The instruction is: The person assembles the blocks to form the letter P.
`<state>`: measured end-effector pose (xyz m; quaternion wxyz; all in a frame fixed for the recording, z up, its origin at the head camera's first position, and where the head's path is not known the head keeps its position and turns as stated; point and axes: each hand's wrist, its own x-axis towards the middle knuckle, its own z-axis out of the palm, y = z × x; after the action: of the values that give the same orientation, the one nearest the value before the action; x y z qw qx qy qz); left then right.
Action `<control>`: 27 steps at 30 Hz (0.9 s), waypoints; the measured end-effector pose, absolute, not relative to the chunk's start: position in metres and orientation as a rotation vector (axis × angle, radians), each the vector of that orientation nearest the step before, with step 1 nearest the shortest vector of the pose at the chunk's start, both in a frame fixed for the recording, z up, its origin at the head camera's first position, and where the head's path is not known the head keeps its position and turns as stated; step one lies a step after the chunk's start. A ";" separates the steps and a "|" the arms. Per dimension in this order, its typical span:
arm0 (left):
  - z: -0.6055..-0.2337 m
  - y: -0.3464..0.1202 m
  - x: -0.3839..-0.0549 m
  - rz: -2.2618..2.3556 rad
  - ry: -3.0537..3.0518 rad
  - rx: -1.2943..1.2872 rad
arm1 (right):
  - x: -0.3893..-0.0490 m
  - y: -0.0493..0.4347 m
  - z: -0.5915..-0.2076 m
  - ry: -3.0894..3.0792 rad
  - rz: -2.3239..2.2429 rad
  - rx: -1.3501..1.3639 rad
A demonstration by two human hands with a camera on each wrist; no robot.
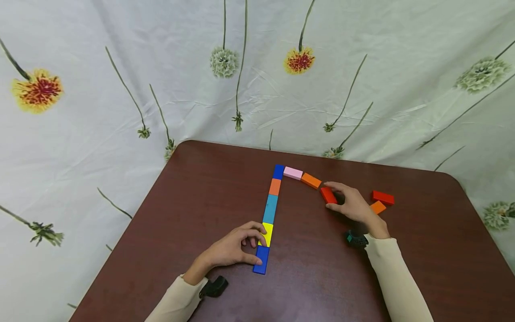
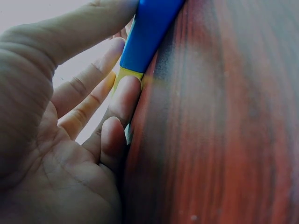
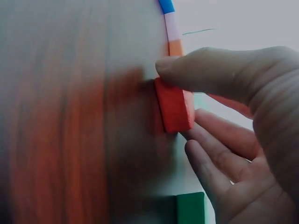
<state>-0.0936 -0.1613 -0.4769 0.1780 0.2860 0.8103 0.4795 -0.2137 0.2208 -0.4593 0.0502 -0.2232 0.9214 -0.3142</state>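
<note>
Right hand (image 1: 352, 203) is pinching red block (image 1: 328, 195); left hand (image 1: 229, 248), loosely spread, is touching blue block (image 1: 263, 255). Risk: red, if overshooting, nudging orange block (image 1: 311, 180) askew.

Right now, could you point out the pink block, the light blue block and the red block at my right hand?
Pink block (image 1: 293, 173), head view, middle of its top face.
Light blue block (image 1: 270, 209), head view, middle of its top face.
Red block (image 3: 173, 108), right wrist view, on its camera-facing side.
</note>
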 end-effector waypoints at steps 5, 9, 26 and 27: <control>-0.477 -0.161 -0.093 1.355 2.292 0.807 | -0.212 0.224 -0.457 2.796 -0.980 -0.635; -0.477 -0.161 -0.093 1.356 2.291 0.809 | -0.211 0.225 -0.457 2.796 -0.978 -0.644; -0.476 -0.161 -0.093 1.357 2.296 0.810 | -0.212 0.217 -0.458 2.819 -0.983 -0.670; -0.476 -0.161 -0.093 1.356 2.298 0.810 | -0.212 0.217 -0.458 2.820 -0.982 -0.670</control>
<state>-0.0931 -0.1614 -0.4758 0.1757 0.2860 0.8112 0.4789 -0.2116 0.2168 -0.4580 0.0406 -0.2187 0.9207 -0.3207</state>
